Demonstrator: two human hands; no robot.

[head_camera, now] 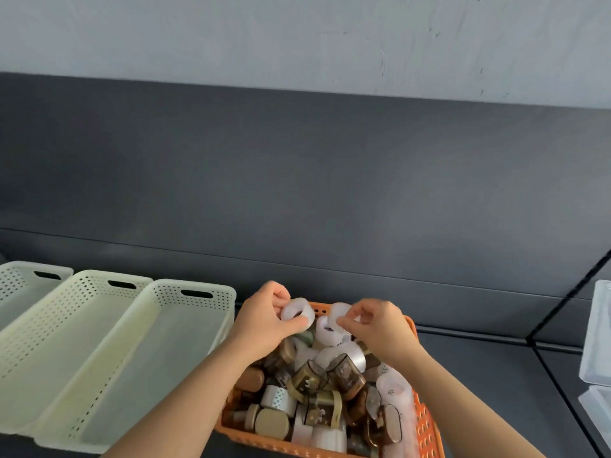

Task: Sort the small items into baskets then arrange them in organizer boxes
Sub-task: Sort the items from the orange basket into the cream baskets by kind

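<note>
Orange basket (426, 424) of mixed items sits on the worktop (479, 375). Over its far end, my left hand (264, 322) pinches one white tape roll (297, 313), my right hand (380, 328) a second tape roll (340, 313).

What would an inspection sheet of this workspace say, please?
Surface: dark grey table.
Job's things: orange basket heaped with tins and white rolls; three cream baskets to its left, no contents visible; clear boxes at right edge.
Clutter: nothing seen.
Hands: left hand pinches one roll; right hand pinches another roll, both above the orange basket.
Cables: nothing seen.
Surroundings: dark panel, pale wall above.
</note>
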